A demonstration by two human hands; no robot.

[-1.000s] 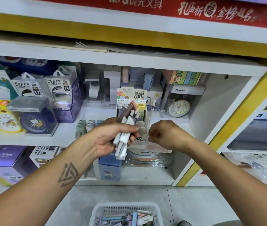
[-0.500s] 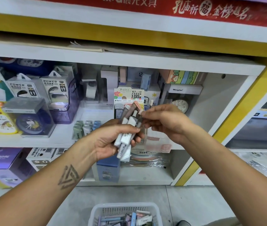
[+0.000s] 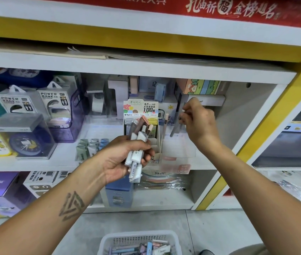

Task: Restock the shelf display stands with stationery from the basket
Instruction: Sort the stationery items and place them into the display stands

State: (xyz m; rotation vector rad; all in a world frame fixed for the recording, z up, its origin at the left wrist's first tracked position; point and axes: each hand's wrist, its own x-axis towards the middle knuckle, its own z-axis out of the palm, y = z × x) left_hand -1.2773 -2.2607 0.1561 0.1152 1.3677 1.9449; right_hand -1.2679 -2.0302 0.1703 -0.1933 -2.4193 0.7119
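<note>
1. The basket looks like white plastic – perforated walls, matt.
2. The lead cases gripped in the left hand appear as smooth plastic with a slight sheen.
3. The display stand has a printed card header and looks matt.
4. The clock boxes are clear, glossy plastic.
5. The shelf is a smooth white board – faintly reflective.
6. The floor looks like smooth grey tile.

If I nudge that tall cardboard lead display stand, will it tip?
Probably. The cardboard display stand looks tall and narrow, with a header card on top, so likely light and top-heavy. Its front slots look mostly empty. The left hand grips a bundle of lead cases before it.
</note>
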